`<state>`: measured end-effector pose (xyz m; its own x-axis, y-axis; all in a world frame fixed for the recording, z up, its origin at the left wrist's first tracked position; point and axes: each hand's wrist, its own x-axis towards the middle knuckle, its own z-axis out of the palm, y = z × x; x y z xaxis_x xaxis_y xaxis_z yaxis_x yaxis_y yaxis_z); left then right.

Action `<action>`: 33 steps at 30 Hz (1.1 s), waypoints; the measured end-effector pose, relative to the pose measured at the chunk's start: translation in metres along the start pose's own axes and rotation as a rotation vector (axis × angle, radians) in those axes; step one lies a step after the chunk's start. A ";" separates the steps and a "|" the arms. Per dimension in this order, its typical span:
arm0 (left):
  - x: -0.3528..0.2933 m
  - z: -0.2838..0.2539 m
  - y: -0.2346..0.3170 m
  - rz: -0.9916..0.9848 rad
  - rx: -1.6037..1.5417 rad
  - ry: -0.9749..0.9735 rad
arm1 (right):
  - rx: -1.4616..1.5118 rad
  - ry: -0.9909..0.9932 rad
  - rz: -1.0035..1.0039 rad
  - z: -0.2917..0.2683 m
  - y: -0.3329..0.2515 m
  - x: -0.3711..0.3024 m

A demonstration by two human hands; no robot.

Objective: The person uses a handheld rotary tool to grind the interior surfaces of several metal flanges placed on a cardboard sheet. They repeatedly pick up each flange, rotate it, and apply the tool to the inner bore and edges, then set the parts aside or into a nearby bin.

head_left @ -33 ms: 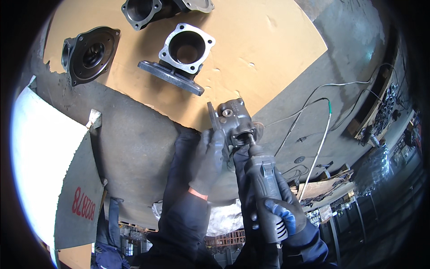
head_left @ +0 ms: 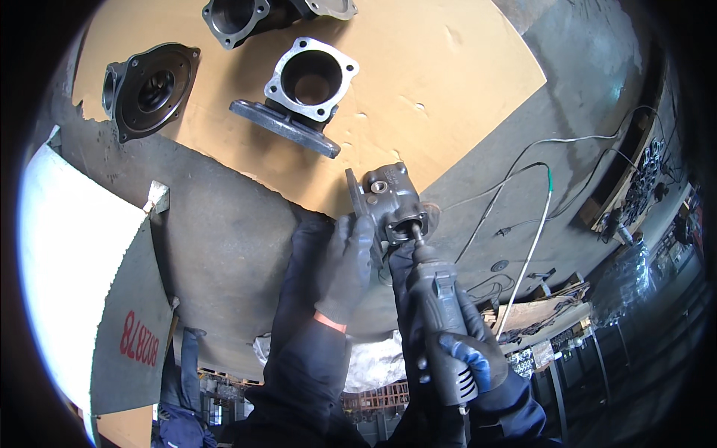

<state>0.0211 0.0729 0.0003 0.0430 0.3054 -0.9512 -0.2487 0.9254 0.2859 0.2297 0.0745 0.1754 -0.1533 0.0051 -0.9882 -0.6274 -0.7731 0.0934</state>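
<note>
My gloved left hand point(head_left: 346, 252) grips the flange side of a dark metal casting point(head_left: 390, 193) with a threaded hole on its face and a round port at its near end. My right hand point(head_left: 472, 358), in a dark glove with blue patches, is wrapped round the body of a grey die grinder point(head_left: 441, 299). Its narrow tip reaches the mouth of the port; whether it touches the metal inside I cannot tell. Farther off, a flanged pipe casting point(head_left: 347, 84) with a bright square face stands on a cardboard sheet point(head_left: 441, 67).
A round-flanged casting point(head_left: 170, 104) sits at the far left of the cardboard, and another casting point(head_left: 261, 21) lies at the far edge. Cables point(head_left: 526, 261) run across the floor at right. A pale curved panel point(head_left: 82, 246) stands at left. Chains point(head_left: 648, 175) lie by a wooden crate.
The die grinder and my right hand have shifted very slightly. My left hand and the casting stay in place.
</note>
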 end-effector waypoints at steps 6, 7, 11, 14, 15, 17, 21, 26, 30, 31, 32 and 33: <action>-0.001 0.006 0.003 0.076 -0.100 -0.009 | -0.103 0.001 0.008 0.013 0.017 -0.004; 0.000 0.005 0.004 0.050 -0.045 0.010 | -0.032 0.001 0.050 0.012 0.012 -0.004; 0.000 0.003 0.003 0.078 0.041 0.007 | -0.024 -0.047 0.076 0.000 -0.005 0.000; 0.000 0.003 0.000 0.051 0.018 0.002 | 0.053 -0.045 0.049 0.006 0.013 0.001; 0.000 0.003 -0.001 0.035 0.009 -0.008 | 0.001 0.021 0.125 0.008 0.016 -0.003; 0.001 0.003 -0.002 0.069 0.006 -0.004 | 0.021 0.030 0.164 0.010 0.018 -0.003; 0.002 0.003 -0.002 0.079 0.052 0.007 | 0.154 -0.098 0.040 0.001 0.002 -0.003; 0.003 0.006 -0.006 0.109 0.167 0.017 | 0.101 0.016 0.087 0.003 0.016 -0.007; 0.003 0.003 -0.011 0.009 -0.095 -0.030 | 0.015 -0.001 0.170 0.001 0.020 -0.009; 0.005 0.001 -0.012 0.065 0.070 -0.010 | 0.025 -0.013 0.146 -0.002 0.016 -0.008; 0.007 -0.002 -0.013 0.166 0.196 -0.017 | 0.046 -0.077 0.105 -0.006 0.011 -0.009; 0.006 -0.004 -0.014 0.255 0.327 -0.024 | 0.094 -0.094 0.098 -0.011 0.007 0.000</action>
<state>0.0207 0.0610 -0.0101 0.0432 0.5355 -0.8435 0.0664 0.8408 0.5372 0.2334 0.0620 0.1749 -0.2853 -0.0048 -0.9584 -0.6740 -0.7100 0.2041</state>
